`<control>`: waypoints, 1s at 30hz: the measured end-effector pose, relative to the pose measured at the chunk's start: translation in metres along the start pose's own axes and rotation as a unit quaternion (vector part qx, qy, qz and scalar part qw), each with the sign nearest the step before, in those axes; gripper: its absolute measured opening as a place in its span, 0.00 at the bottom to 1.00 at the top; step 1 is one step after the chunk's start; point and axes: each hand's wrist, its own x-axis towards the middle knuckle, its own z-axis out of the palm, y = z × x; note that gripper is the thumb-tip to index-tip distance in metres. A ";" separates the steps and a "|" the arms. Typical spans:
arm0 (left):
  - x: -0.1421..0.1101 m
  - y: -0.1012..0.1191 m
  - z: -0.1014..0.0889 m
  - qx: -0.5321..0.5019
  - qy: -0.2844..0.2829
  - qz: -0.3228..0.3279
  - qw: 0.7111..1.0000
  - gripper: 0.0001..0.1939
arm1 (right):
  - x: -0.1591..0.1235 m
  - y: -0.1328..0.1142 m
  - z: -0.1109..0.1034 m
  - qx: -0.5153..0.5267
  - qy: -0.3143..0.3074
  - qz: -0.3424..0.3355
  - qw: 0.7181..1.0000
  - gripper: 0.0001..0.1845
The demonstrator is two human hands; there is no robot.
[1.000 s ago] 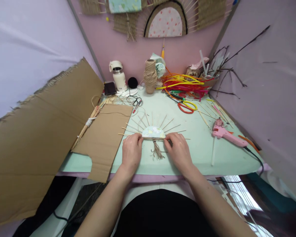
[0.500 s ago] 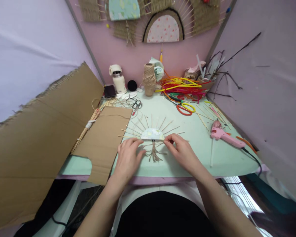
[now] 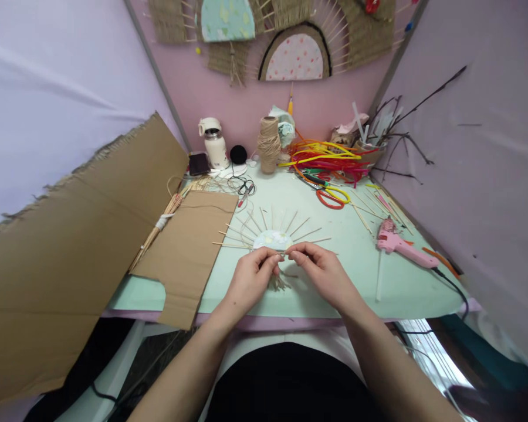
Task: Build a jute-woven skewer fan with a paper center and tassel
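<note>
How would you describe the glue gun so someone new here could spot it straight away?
Find the pale green table, then its right side, beyond the right hand. The glue gun lies there, nearer than the loose thin sticks. Unlike them, it's chunky and pink, with a black cord at its handle.

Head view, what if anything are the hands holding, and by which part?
Left hand and right hand seem to pinch thin twine beside the half-round piece; which part of the twine can't be told.
</note>
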 end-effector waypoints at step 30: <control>-0.008 0.005 0.001 0.089 -0.004 0.038 0.995 0.17 | -0.007 -0.002 0.012 0.032 0.016 -0.038 0.999 0.07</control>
